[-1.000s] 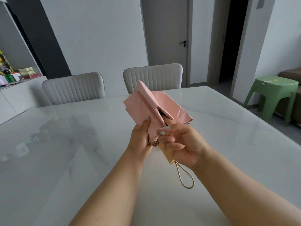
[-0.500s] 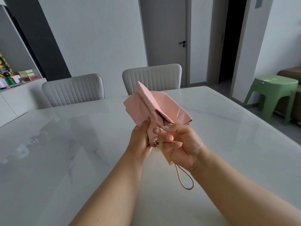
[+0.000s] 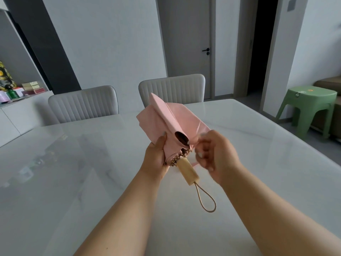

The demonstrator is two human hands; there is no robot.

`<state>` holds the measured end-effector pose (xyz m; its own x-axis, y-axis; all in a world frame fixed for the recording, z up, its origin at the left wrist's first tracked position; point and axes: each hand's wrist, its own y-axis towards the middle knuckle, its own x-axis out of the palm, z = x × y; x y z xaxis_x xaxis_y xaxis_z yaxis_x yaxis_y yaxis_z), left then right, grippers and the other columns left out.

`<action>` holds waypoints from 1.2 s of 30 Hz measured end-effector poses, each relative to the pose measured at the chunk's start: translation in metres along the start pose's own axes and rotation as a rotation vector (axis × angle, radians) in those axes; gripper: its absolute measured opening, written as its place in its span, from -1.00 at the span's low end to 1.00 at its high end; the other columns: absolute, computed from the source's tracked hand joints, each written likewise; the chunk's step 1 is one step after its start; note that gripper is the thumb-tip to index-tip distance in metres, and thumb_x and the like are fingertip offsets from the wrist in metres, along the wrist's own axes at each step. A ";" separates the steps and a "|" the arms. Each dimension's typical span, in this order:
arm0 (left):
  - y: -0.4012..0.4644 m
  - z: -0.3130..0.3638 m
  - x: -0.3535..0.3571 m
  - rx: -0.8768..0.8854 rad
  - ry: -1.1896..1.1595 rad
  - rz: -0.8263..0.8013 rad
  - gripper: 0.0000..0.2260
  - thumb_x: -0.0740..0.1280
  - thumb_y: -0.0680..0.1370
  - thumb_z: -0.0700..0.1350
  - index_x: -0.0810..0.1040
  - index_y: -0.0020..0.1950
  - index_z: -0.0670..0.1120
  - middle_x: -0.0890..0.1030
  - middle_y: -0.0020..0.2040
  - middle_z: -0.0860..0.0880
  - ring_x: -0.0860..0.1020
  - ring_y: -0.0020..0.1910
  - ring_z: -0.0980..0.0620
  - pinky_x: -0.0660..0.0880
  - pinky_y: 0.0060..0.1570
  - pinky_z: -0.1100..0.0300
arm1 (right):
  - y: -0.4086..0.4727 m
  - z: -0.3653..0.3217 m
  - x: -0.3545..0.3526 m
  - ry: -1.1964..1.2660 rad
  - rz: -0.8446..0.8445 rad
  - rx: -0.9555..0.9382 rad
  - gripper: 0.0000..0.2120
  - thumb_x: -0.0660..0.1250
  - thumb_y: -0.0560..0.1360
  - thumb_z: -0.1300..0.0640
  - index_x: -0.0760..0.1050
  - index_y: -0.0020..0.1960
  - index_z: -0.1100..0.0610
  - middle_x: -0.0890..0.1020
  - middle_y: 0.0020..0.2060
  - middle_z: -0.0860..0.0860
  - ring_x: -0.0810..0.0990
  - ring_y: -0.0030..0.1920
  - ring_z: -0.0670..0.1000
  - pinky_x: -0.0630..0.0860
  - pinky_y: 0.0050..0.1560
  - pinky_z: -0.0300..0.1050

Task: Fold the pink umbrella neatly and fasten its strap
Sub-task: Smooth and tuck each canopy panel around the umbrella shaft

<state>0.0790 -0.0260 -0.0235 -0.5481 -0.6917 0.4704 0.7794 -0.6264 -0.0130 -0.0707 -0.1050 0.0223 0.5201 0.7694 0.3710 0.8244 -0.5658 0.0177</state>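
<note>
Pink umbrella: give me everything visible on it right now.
The pink umbrella is collapsed, its matte fabric canopy loosely pleated, not wrapped. Tan rib tips cluster above a pale cream handle with a beige cord loop hanging. It is held tilted above the white table, tip away. The left hand grips the bundle; the blurred right hand pinches fabric at its right side.

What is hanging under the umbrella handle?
A beige cord loop hangs from the handle end, above the white table. Where the cord is fixed inside cannot be seen.

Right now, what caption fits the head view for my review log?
Left hand grips the half-folded pink umbrella above the marble table; blurred right hand works a fabric panel.
</note>
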 end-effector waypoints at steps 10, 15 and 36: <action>-0.003 0.002 0.005 -0.001 0.091 0.003 -0.61 0.21 0.65 -0.03 0.48 0.34 -0.28 0.66 0.08 -0.23 0.66 -0.01 -0.13 0.60 -0.19 0.07 | 0.016 0.016 -0.020 -0.475 -0.203 0.376 -0.23 0.49 0.19 -0.34 0.49 0.17 0.17 0.62 0.06 0.17 0.62 0.04 0.12 0.57 0.09 0.09; -0.010 0.000 0.008 0.055 0.253 -0.087 -0.61 0.16 0.66 0.03 0.55 0.24 -0.25 0.69 -0.08 -0.17 0.67 -0.19 -0.06 0.55 -0.35 0.18 | 0.014 0.026 -0.009 -0.176 -0.362 0.310 -0.54 0.46 0.32 0.07 0.52 0.15 0.26 0.59 0.05 0.24 0.65 0.02 0.19 0.63 -0.01 0.13; -0.007 -0.009 0.012 0.023 0.376 -0.270 -0.40 0.07 0.63 0.23 0.51 0.31 -0.27 0.65 0.02 -0.24 0.63 -0.28 -0.07 0.49 -0.42 0.21 | 0.009 0.026 -0.006 -0.067 -0.142 0.192 -0.81 0.36 0.48 0.29 0.48 0.08 0.33 0.63 -0.24 0.24 0.64 -0.41 0.13 0.43 -0.57 -0.22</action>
<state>0.0645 -0.0328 -0.0254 -0.8009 -0.5901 0.1012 0.5980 -0.7967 0.0873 -0.0604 -0.1065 -0.0040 0.4048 0.8587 0.3143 0.9141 -0.3893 -0.1137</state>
